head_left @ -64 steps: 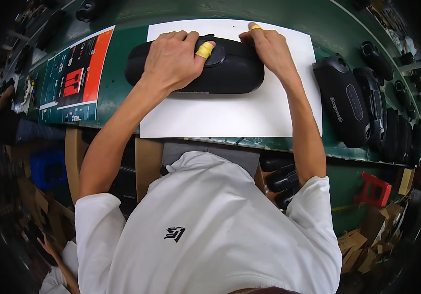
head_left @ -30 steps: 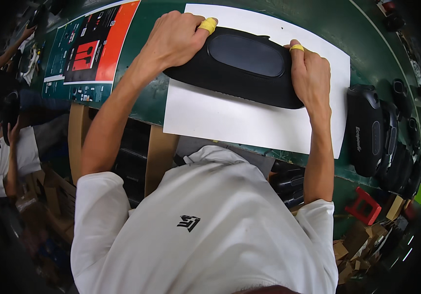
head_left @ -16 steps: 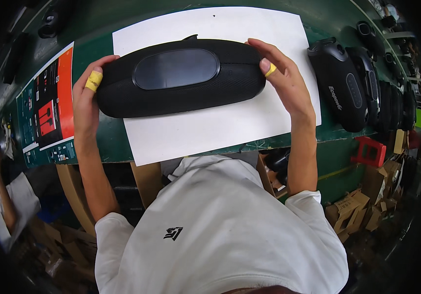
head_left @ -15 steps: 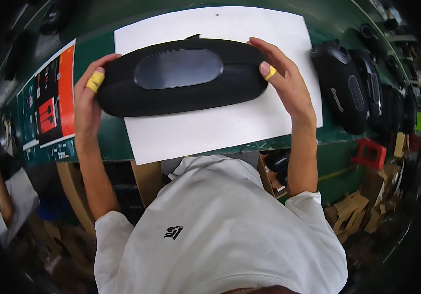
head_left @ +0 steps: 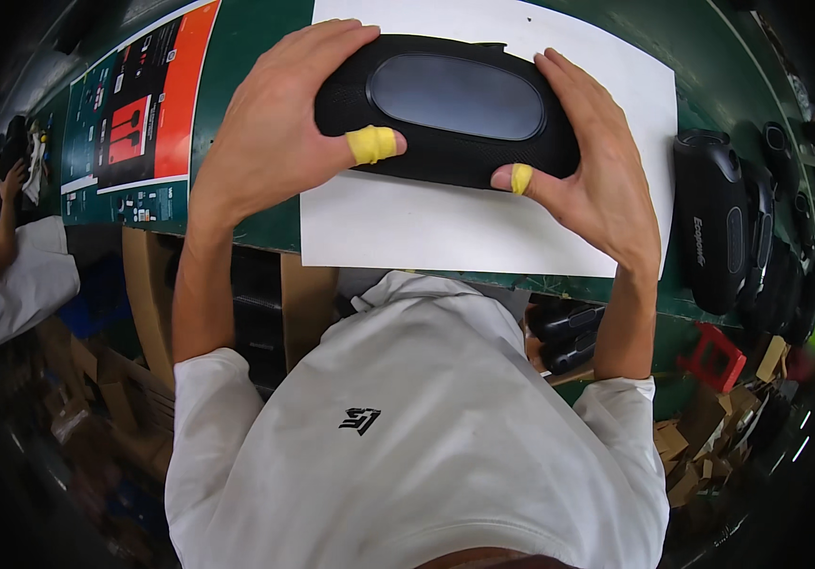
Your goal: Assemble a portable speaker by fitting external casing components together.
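A black, rounded portable speaker (head_left: 455,152) with a glossy oval panel on top is over a white sheet (head_left: 388,228) on the green workbench. My left hand (head_left: 279,119) grips its left end, thumb across the near side and fingers over the far edge. Around the right end is my right hand (head_left: 602,161), its thumb pressed to the near lower edge. Both thumbs have yellow tape wrapped round them. A small dark tab sticks up from the speaker's far edge. Whether its underside rests on the sheet is hidden.
More black speakers (head_left: 708,223) stand in a group on the right of the bench. A printed poster (head_left: 142,104) in orange and black lies on the left. A red plastic stool (head_left: 714,358) and cardboard boxes (head_left: 702,417) are below right. Another person's arm (head_left: 4,228) shows far left.
My left hand has slid inward over the speaker's left end, and its thumb now lies on the near side. The speaker has tilted, and the view has shifted.
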Tool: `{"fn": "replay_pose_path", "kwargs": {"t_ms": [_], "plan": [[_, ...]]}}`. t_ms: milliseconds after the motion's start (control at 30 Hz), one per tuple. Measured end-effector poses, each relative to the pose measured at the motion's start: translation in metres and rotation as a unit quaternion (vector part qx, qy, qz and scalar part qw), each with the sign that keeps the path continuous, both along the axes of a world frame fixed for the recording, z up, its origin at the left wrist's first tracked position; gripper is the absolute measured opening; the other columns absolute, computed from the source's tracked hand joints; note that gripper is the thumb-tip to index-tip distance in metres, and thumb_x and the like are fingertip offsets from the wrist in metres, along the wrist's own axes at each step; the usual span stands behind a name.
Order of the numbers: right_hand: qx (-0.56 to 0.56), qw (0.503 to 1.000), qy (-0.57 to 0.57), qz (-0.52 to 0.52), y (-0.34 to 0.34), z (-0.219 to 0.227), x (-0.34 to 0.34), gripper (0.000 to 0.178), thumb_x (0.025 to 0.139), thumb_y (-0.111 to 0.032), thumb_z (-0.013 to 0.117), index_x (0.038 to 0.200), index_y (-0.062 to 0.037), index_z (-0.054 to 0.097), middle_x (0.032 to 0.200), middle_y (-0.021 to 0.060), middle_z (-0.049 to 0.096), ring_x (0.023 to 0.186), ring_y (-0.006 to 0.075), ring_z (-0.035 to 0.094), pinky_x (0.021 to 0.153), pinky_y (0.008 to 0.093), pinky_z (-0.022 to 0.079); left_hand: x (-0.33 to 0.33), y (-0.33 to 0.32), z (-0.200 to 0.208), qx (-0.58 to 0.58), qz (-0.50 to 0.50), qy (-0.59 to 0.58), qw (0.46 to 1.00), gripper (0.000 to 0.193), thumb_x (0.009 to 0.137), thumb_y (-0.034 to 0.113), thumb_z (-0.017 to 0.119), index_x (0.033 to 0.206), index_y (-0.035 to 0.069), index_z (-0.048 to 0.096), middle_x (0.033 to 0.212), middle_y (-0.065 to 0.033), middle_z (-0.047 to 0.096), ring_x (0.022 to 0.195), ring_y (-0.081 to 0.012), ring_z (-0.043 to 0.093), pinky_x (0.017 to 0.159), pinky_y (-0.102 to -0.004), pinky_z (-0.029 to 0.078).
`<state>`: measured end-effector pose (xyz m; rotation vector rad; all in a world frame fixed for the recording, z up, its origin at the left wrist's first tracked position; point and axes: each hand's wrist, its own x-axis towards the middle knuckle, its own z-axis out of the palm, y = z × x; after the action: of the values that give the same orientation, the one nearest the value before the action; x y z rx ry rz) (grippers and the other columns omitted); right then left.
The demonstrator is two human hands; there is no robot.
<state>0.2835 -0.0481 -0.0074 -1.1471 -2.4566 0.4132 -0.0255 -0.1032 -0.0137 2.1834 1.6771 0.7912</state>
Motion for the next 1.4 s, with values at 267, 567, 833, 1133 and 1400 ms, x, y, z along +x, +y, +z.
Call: {"fn": "replay_pose_path", "kwargs": {"t_ms": [267, 567, 833, 1133, 1400], "plan": [[0.008, 1.0, 0.003, 0.0, 0.001, -0.003, -0.008, 0.099, 0.069, -0.043, 0.097, 0.148, 0.005, 0.06, 0.151, 0.0262, 0.061, 0.139, 0.0429, 0.057, 0.122, 0.0504, 0.039, 0.031, 0.012, 0.005, 0.022, -0.037, 0.102, 0.994, 0.101, 0.068, 0.04, 0.1, 0.152, 0.002, 0.058, 0.151, -0.0229, 0.062, 0.141, -0.0422, 0.057, 0.121, -0.0484, 0.044], [0.046, 0.997, 0.052, -0.03, 0.006, -0.007, -0.024, 0.062, 0.089, -0.033, 0.084, 0.133, 0.0078, 0.068, 0.134, 0.0258, 0.071, 0.125, 0.0443, 0.065, 0.11, 0.0495, 0.05, 0.017, 0.03, -0.001, 0.034, -0.02, 0.084, 0.996, 0.049, 0.098, 0.028, 0.072, 0.14, 0.003, 0.068, 0.132, -0.0205, 0.073, 0.123, -0.0416, 0.068, 0.109, -0.0483, 0.051], [0.14, 0.987, 0.026, -0.068, 0.008, -0.015, -0.107, 0.036, 0.102, -0.027, 0.064, 0.083, 0.0017, 0.074, 0.082, 0.0186, 0.074, 0.08, 0.0357, 0.073, 0.08, 0.0468, 0.058, 0.02, 0.034, -0.025, 0.104, 0.036, 0.074, 0.991, 0.031, 0.101, 0.024, 0.058, 0.114, 0.002, 0.076, 0.094, -0.022, 0.078, 0.086, -0.0429, 0.075, 0.081, -0.0498, 0.059], [0.256, 0.96, 0.061, -0.097, 0.008, -0.028, -0.105, 0.036, 0.102, -0.023, 0.061, 0.074, -0.0032, 0.073, 0.071, 0.0136, 0.072, 0.068, 0.0318, 0.071, 0.069, 0.0412, 0.058, 0.038, 0.019, -0.021, 0.175, 0.021, 0.114, 0.978, 0.023, 0.096, 0.021, 0.062, 0.099, 0.001, 0.072, 0.086, -0.0229, 0.075, 0.079, -0.0408, 0.073, 0.079, -0.0497, 0.058], [0.25, 0.945, 0.19, -0.09, 0.014, -0.02, -0.059, 0.032, 0.097, -0.026, 0.075, 0.117, -0.0014, 0.077, 0.107, 0.0215, 0.078, 0.103, 0.0407, 0.073, 0.093, 0.0468, 0.057, 0.0, 0.009, -0.005, 0.07, 0.019, 0.021, 0.997, 0.042, 0.101, 0.028, 0.07, 0.136, 0.005, 0.071, 0.134, -0.0214, 0.072, 0.122, -0.0438, 0.066, 0.105, -0.0493, 0.051]]}}
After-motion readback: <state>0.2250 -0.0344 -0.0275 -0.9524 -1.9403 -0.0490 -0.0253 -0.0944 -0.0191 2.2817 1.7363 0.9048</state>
